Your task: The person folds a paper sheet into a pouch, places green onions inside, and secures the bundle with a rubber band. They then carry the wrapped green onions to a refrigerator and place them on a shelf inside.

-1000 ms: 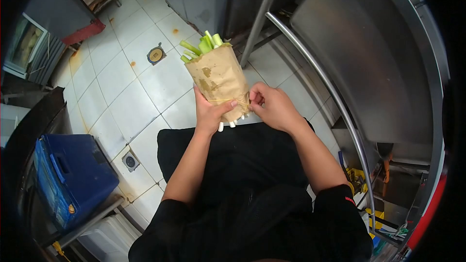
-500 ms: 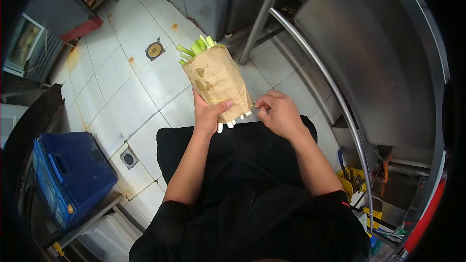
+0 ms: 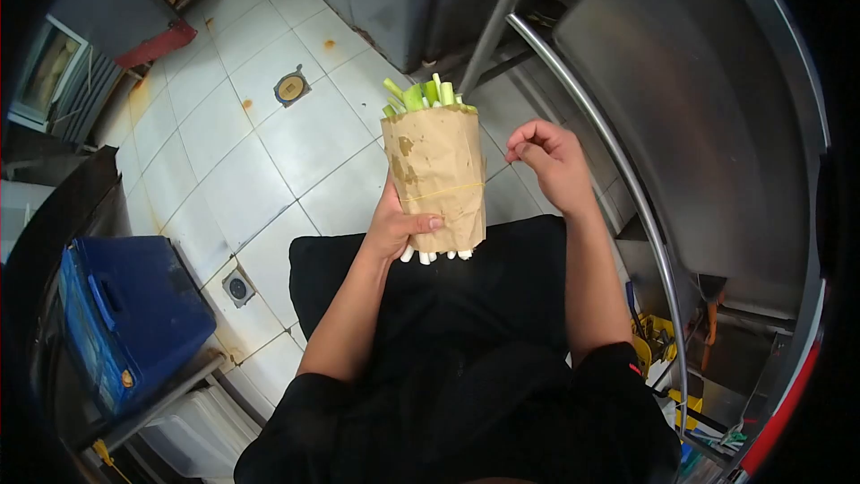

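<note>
My left hand (image 3: 400, 226) is closed around the left side of a scallion bundle (image 3: 435, 175) wrapped in brown paper, its thumb across the front. Cut green ends show above the paper and white ends poke out below. Around the wrapping runs a thin yellow rubber band (image 3: 448, 191), just above my thumb. Dark damp patches mark the paper's left side. To the right of the bundle and apart from it, my right hand (image 3: 555, 161) hangs in the air, fingers loosely curled, with nothing visible between them.
Below the bundle is my black-clothed lap (image 3: 439, 305). A steel rail (image 3: 618, 152) curves along the right. On the left a blue box (image 3: 148, 305) rests on a rack, above clear plastic containers (image 3: 202, 430). White floor tiles (image 3: 296, 152) hold two drains.
My right hand has let go of the yellow rubber band and moved up and right. The bundle has turned more upright and shifted right in my left hand.
</note>
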Demonstrator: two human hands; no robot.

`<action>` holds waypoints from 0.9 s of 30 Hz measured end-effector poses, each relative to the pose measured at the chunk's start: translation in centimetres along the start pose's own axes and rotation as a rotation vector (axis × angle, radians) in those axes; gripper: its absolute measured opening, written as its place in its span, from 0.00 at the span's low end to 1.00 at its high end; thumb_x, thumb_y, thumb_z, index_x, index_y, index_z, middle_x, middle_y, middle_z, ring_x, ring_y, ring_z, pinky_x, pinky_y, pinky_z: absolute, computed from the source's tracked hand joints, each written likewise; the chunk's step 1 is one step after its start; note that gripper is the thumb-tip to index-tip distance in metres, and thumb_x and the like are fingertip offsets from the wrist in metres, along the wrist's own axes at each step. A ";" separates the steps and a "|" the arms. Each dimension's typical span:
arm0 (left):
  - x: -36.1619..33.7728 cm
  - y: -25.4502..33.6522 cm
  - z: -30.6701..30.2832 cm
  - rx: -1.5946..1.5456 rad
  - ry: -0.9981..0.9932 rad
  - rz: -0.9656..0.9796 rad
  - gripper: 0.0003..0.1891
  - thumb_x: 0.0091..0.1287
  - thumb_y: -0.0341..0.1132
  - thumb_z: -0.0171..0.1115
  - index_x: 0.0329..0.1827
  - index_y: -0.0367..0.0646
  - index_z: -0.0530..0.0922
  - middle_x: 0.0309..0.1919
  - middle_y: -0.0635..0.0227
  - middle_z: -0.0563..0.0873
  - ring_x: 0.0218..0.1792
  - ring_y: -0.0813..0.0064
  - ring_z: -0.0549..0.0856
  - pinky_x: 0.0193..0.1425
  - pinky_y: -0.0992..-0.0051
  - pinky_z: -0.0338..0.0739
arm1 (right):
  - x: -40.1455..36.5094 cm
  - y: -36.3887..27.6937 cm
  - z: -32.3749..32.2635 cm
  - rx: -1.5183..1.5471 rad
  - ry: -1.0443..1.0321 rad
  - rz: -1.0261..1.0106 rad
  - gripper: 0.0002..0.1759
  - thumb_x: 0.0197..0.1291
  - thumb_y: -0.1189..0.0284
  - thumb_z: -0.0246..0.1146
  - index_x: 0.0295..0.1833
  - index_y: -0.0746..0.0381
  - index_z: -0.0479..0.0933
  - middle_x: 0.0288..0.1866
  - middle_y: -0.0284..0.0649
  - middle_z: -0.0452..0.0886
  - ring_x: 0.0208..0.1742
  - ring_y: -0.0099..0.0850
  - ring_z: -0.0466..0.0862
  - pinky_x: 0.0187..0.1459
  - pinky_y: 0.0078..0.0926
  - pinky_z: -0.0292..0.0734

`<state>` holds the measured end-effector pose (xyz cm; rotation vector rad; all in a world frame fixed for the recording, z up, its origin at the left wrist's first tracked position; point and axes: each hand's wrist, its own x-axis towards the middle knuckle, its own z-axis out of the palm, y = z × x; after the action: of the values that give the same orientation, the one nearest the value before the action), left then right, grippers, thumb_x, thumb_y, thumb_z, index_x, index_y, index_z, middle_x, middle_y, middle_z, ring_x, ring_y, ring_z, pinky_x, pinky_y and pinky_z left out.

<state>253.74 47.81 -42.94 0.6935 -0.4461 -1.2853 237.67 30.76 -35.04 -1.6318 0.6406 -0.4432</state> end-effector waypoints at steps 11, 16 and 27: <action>-0.1 2.2 2.2 0.552 0.032 0.030 0.44 0.62 0.40 0.68 0.73 0.39 0.47 0.59 0.58 0.70 0.53 0.70 0.77 0.58 0.70 0.73 | -1.8 6.4 5.7 0.806 -0.038 0.204 0.38 0.56 0.66 0.68 0.69 0.65 0.59 0.60 0.46 0.74 0.58 0.35 0.77 0.58 0.35 0.76; -1.4 4.4 0.3 0.640 0.348 0.054 0.44 0.66 0.42 0.64 0.74 0.35 0.42 0.55 0.54 0.73 0.47 0.71 0.78 0.52 0.74 0.74 | -1.2 6.1 6.2 1.014 0.066 0.211 0.41 0.51 0.73 0.70 0.69 0.64 0.57 0.59 0.46 0.75 0.57 0.35 0.78 0.57 0.34 0.77; -2.1 11.2 7.7 0.411 0.304 0.279 0.41 0.49 0.32 0.76 0.62 0.36 0.57 0.53 0.56 0.75 0.52 0.69 0.79 0.56 0.70 0.77 | -1.2 -7.8 11.2 0.174 -0.202 -0.005 0.55 0.45 0.73 0.74 0.68 0.62 0.40 0.64 0.49 0.60 0.67 0.35 0.64 0.66 0.35 0.64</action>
<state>256.15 49.60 -29.55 1.1124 -0.5405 -0.8123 244.84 40.75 -29.08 -1.4899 0.4343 -0.3231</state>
